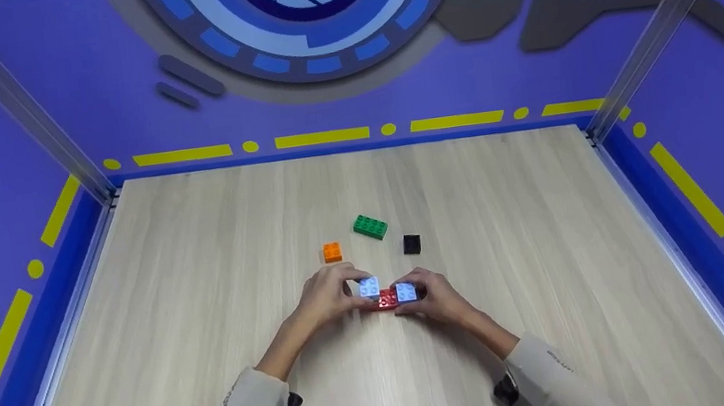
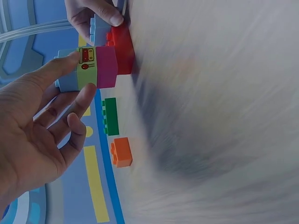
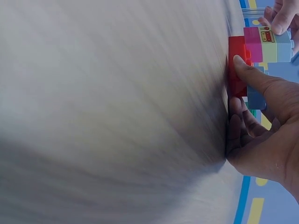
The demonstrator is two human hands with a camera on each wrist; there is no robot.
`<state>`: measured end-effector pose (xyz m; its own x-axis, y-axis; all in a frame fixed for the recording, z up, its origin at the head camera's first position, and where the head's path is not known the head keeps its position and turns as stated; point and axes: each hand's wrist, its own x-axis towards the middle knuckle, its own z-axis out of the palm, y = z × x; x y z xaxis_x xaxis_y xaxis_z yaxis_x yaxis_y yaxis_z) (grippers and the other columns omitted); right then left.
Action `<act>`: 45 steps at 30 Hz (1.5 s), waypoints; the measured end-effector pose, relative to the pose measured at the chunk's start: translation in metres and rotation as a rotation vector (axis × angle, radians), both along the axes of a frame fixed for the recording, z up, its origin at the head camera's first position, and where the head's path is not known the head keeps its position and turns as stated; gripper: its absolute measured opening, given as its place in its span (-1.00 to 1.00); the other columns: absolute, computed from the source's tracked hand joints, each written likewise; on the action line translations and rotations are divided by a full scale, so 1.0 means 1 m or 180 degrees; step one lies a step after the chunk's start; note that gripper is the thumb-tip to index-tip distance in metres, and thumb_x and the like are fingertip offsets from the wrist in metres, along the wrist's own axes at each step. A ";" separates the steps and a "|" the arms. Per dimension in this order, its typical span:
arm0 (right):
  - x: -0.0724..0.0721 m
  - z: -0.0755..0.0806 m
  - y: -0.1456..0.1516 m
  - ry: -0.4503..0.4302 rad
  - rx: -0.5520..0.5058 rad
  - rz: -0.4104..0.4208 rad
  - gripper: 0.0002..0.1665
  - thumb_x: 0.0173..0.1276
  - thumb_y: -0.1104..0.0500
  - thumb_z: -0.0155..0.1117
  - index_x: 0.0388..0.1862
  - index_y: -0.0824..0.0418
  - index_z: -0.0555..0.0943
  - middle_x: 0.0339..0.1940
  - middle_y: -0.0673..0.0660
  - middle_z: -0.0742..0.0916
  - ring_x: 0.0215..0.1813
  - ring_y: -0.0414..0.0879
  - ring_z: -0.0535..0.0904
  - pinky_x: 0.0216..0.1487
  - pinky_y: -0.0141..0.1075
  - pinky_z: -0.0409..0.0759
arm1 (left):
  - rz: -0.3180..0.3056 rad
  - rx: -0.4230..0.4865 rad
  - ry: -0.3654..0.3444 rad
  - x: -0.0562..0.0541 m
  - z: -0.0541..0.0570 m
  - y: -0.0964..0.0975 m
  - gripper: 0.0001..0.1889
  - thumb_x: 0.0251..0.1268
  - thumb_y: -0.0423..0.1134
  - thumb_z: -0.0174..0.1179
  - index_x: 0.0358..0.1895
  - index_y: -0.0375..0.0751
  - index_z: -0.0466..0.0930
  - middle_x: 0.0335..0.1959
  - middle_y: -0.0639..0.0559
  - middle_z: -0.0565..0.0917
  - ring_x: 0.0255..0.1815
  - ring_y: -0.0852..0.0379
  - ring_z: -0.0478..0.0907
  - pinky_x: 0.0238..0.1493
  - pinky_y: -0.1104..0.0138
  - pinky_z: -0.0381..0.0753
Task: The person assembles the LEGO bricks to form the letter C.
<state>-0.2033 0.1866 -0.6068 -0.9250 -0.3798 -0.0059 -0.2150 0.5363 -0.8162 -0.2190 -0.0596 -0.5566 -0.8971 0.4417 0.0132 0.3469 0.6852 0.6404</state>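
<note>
The wood-grain table (image 1: 199, 254) carries red (image 1: 387, 298), green (image 1: 370, 226), orange (image 1: 332, 252) and black bricks (image 1: 412, 244).

Three bricks (image 1: 370, 226) behind the stack (image 1: 368, 287)

Blue-green-pink stack (image 2: 88, 74), apparently atop red brick (image 2: 124, 49)

At nine o'clock, the left hand (image 2: 32, 135) pinches a three-coloured stack (image 2: 87, 74); toward eleven, the right hand (image 2: 91, 10) grips a blue brick (image 2: 101, 31) beside a red brick (image 2: 124, 53).
</note>
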 end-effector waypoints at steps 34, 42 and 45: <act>-0.001 -0.006 -0.001 -0.0036 -0.0081 0.0001 -0.51 0.10 0.18 0.64 0.04 0.19 0.74 -0.03 0.13 0.73 0.07 -0.02 0.62 0.15 -0.28 0.55 | 0.0257 0.1533 -0.0843 -0.019 -0.025 -0.054 -0.51 0.37 -0.28 0.33 0.31 -0.37 0.53 0.08 -0.34 0.66 -0.20 0.09 0.66 -0.20 0.28 0.66; -0.003 -0.003 -0.002 -0.0115 -0.0052 -0.0075 -0.49 0.08 0.18 0.65 0.05 0.18 0.74 -0.03 0.12 0.72 0.06 -0.06 0.60 0.14 -0.28 0.54 | 0.0748 0.1485 -0.0613 -0.042 -0.032 -0.050 -0.42 0.26 -0.39 0.40 0.36 -0.30 0.50 0.25 -0.29 0.58 -0.25 0.11 0.60 -0.49 0.34 0.58; -0.004 -0.002 -0.003 -0.0100 -0.0035 -0.0065 -0.50 0.07 0.19 0.65 0.04 0.19 0.75 -0.04 0.13 0.72 0.03 -0.06 0.59 0.11 -0.28 0.54 | 0.0783 0.1420 -0.0488 -0.049 -0.035 -0.046 -0.41 0.21 -0.43 0.41 0.34 -0.34 0.50 0.27 -0.29 0.55 -0.20 0.05 0.58 -0.51 0.41 0.54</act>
<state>-0.2076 0.1837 -0.6092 -0.9321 -0.3610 -0.0310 -0.1782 0.5314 -0.8282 -0.2682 -0.1055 -0.5916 -0.9798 0.1995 0.0124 0.0898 0.3840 0.9190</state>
